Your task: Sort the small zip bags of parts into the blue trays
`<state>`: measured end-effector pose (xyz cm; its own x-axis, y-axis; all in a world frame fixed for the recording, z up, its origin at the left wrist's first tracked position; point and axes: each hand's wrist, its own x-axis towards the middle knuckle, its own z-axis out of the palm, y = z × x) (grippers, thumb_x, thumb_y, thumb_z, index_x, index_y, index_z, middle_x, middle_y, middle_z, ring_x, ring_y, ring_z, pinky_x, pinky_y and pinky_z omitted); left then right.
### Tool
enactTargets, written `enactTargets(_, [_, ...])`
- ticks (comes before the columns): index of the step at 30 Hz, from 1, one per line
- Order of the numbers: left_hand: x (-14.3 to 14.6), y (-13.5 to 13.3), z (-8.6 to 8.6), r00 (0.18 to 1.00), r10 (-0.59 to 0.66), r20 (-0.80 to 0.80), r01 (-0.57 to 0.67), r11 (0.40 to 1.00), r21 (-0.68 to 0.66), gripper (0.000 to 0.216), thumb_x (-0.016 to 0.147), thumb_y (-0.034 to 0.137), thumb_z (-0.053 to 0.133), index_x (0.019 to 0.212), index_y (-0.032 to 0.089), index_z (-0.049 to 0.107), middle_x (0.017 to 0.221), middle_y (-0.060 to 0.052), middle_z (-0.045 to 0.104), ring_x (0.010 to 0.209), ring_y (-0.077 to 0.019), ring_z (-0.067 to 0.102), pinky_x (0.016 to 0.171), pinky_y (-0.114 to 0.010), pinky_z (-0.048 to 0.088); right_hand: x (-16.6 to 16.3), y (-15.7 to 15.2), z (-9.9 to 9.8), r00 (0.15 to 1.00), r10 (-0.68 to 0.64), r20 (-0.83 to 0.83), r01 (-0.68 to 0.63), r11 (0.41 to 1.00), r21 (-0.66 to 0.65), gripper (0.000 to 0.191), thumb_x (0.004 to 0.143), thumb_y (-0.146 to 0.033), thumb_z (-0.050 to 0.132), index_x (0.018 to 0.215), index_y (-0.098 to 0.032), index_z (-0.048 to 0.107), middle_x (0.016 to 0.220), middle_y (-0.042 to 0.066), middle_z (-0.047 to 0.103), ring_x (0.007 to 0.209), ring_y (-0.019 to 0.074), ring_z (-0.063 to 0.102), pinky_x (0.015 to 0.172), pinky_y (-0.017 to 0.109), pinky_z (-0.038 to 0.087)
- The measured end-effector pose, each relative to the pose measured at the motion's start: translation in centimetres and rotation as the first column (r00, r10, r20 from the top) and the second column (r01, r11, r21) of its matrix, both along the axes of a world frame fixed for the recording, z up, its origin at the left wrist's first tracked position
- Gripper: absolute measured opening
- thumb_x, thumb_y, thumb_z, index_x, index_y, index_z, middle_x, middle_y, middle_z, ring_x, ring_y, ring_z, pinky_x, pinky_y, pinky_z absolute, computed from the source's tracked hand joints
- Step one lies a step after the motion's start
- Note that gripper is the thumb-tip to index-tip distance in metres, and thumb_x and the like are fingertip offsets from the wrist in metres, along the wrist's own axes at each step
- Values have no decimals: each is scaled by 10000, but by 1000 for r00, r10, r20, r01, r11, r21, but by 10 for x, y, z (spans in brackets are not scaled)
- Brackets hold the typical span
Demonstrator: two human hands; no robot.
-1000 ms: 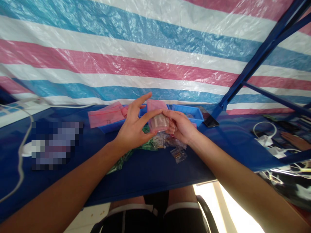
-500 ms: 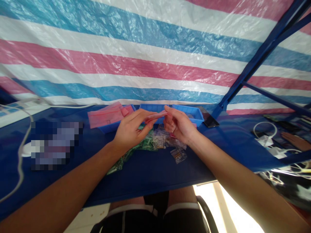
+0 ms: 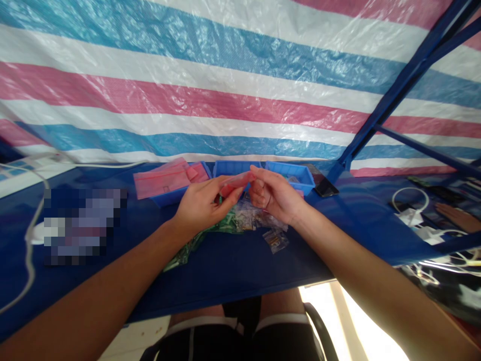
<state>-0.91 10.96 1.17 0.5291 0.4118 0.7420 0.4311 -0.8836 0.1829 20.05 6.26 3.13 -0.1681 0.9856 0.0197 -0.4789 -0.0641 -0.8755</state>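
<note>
Left hand (image 3: 203,204) and right hand (image 3: 273,194) pinched closed on thin pink plastic bag (image 3: 236,183), held between them. Keep bag's edge taut, pressure light, clear of crumpled green plastic packets (image 3: 227,222) below grip.

The pink bag (image 3: 236,184) at frame centre looks like thin, smooth plastic film; the clear packet (image 3: 276,241) below is crinkled, shiny plastic. Smooth moulded plastic forms the blue tray (image 3: 237,167). The striped sheet (image 3: 240,75) above is glossy, wrinkled plastic, the bench (image 3: 240,260) smooth with a soft sheen.
</note>
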Motion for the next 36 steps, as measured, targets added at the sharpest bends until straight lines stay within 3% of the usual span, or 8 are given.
enactTargets(15, [0, 2, -4, 996, -33, -85, 49, 979, 199, 235, 1075, 295, 587, 1242, 197, 719, 939, -14, 817, 705, -151, 764, 622, -242, 504, 0, -3, -4, 991, 131, -20, -130, 991, 44, 414, 862, -505, 897, 771, -208, 624, 594, -59, 543, 487, 102, 467, 472, 257, 375])
enactTargets(19, [-1, -2, -1, 999, 26, -26, -25, 999, 36, 421, 1071, 336, 617, 1469, 200, 615, 1294, -75, 798, 958, -205, 817, 800, -258, 593, -1, -3, -4, 1000, -13, -9, 14, 994, 112, 363, 852, -516, 899, 873, -215, 697, 649, -53, 563, 525, 106, 479, 477, 255, 383])
enactTargets(23, [-1, -8, 5, 995, 91, -37, -96, 982, -161, 648, 1051, 437, 658, 1634, 232, 461, 1495, -98, 699, 1107, -251, 798, 886, -287, 614, -1, 0, -6, 986, -159, 46, 143, 957, 254, 338, 852, -466, 901, 1066, -234, 781, 955, 3, 716, 817, 150, 648, 634, 256, 514])
enactTargets(26, [0, -10, 5, 996, 33, -87, -53, 972, -231, 773, 1014, 497, 704, 1681, 256, 399, 1491, -107, 700, 1036, -246, 814, 842, -275, 617, 0, 2, -10, 972, -190, 141, 131, 928, 349, 314, 880, -447, 883, 1113, -249, 814, 1053, 14, 768, 944, 169, 682, 848, 292, 562])
enactTargets(29, [1, -9, 5, 992, 6, -123, -41, 960, -279, 823, 980, 529, 736, 1678, 239, 410, 1211, -78, 819, 823, -229, 816, 695, -255, 588, 0, 3, -13, 965, -202, 167, 121, 909, 399, 278, 885, -411, 885, 1112, -262, 826, 1106, 12, 798, 1016, 178, 704, 977, 319, 548])
enactTargets(32, [1, -10, 6, 991, -9, -131, -35, 943, -330, 889, 956, 547, 753, 1694, 227, 373, 1075, -42, 834, 664, -189, 769, 632, -240, 558, 0, 4, -15, 958, -220, 184, 129, 903, 409, 251, 873, -430, 893, 1037, -249, 834, 1008, 9, 802, 933, 176, 704, 907, 319, 554])
enactTargets(34, [0, -11, 8, 992, -16, -125, -29, 936, -350, 947, 938, 567, 767, 1714, 249, 326, 1226, -59, 812, 656, -168, 756, 650, -242, 570, 1, 5, -16, 945, -259, 200, 160, 899, 408, 261, 863, -463, 896, 970, -236, 827, 898, 0, 778, 821, 163, 672, 802, 305, 540])
enactTargets(36, [0, -11, 9, 994, -5, -106, -30, 945, -327, 1000, 912, 603, 786, 1722, 263, 306, 1453, -103, 716, 834, -205, 799, 752, -266, 611, 2, 6, -17, 936, -296, 193, 199, 893, 402, 278, 861, -481, 893, 941, -227, 816, 841, -8, 754, 755, 148, 637, 735, 290, 514])
